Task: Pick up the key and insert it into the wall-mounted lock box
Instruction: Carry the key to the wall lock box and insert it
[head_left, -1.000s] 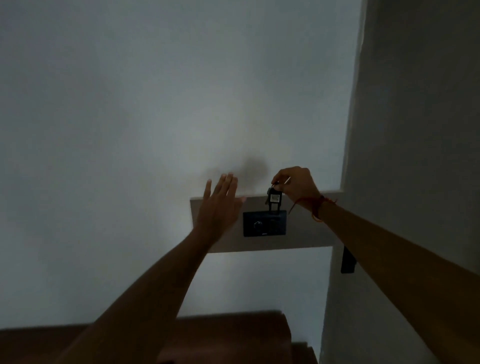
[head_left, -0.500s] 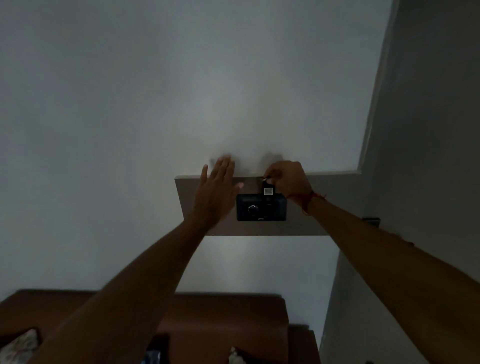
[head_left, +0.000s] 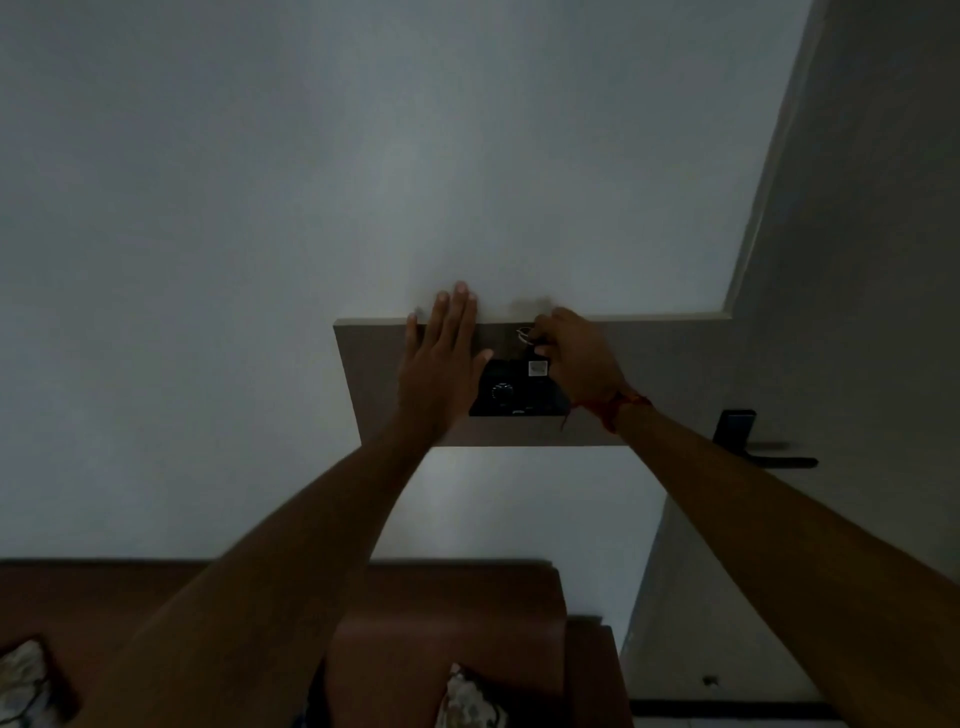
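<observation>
A black lock box (head_left: 506, 389) with a round dial is fixed to a pale wooden panel (head_left: 670, 379) on the wall. My right hand (head_left: 579, 358) is closed on the key (head_left: 537, 366), whose black fob with a white tag and a metal ring sits at the box's top right corner. The key's blade is hidden by my fingers. My left hand (head_left: 441, 364) lies flat and open on the panel, just left of the box, its thumb touching the box's upper left edge.
A door with a dark lever handle (head_left: 763, 457) stands to the right of the panel. Below is a brown sofa back (head_left: 447, 608) with patterned cushions (head_left: 467, 696). The room is dim.
The view has tilted down and drawn nearer to the panel. My right hand has brought the key down onto the top of the lock box. My left hand stays flat on the panel.
</observation>
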